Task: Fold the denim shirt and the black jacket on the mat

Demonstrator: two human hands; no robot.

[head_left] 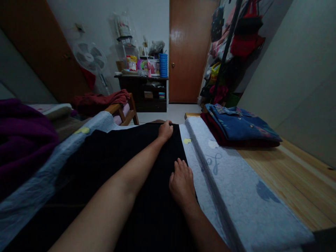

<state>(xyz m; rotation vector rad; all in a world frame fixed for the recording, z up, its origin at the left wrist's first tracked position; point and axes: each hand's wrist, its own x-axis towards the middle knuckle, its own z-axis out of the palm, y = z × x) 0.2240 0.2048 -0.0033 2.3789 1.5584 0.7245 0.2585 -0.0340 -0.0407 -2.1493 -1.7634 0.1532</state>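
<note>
A black garment (147, 154) lies spread over a pale blue-grey patterned cloth cover (207, 168); its exact kind cannot be made out. My left hand (166, 130) reaches to the garment's far edge near its right corner, with the fingers curled closed on the fabric. Closer to me, my right hand (183, 180) rests palm down on the black fabric beside its right edge, the fingers stretched out and slightly apart. The lower part of the garment runs out of view beneath my forearms.
Folded blue and dark red clothes (241, 126) sit on the wooden edge (294, 175) at right. Purple cloth (23, 140) lies at left, near a wooden stand (131, 113) bearing reddish cloth (105, 100). Beyond are a fan (90, 57), dark cabinet (154, 101) and door (186, 52).
</note>
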